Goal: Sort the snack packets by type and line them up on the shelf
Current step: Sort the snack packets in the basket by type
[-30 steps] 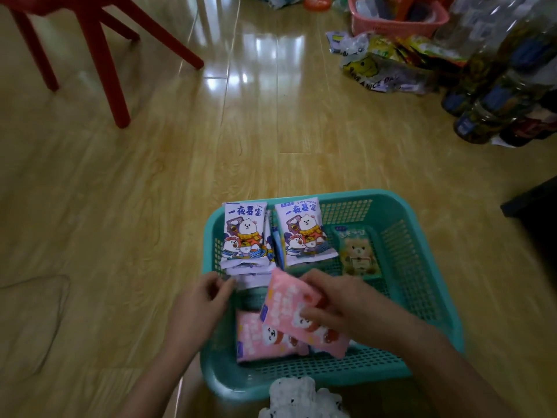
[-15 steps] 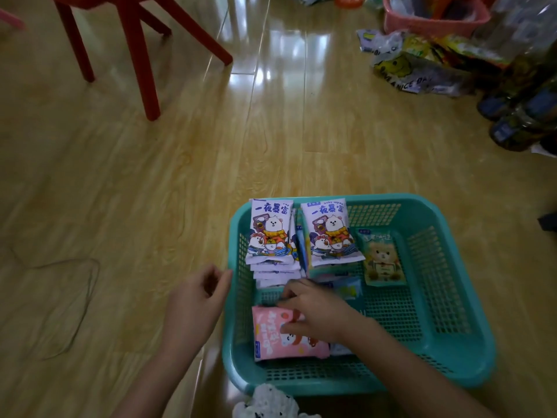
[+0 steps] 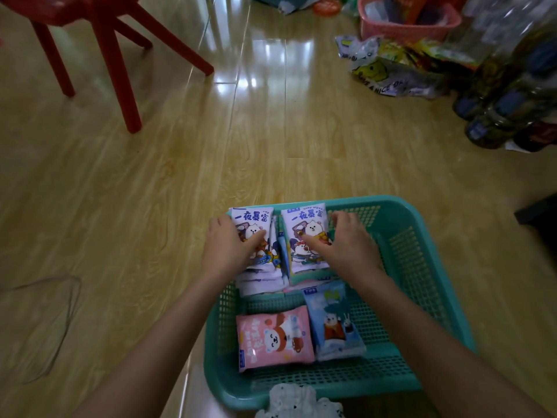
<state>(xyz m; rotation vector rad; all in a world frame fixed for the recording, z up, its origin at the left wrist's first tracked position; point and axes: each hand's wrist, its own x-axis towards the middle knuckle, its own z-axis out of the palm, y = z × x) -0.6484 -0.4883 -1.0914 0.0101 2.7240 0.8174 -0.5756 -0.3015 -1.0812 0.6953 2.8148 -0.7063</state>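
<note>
A teal mesh basket (image 3: 422,267) sits on the wooden floor in front of me. At its far left stand two stacks of white-and-purple packets. My left hand (image 3: 229,245) grips the left stack (image 3: 256,218), thumb on its front. My right hand (image 3: 346,245) grips the right stack (image 3: 304,224) the same way. Nearer to me in the basket lie a pink packet (image 3: 274,337) and a light blue packet (image 3: 333,324), flat and side by side.
A red chair (image 3: 114,55) stands at the far left. A pink basket (image 3: 407,22), loose snack bags (image 3: 388,70) and dark bottles (image 3: 494,116) crowd the far right. A white patterned cloth (image 3: 295,402) lies at the basket's near edge.
My right hand let go of the pink packet, which now lies flat in the basket. Both hands moved forward onto the two white-and-purple stacks. A light blue packet is now uncovered.
</note>
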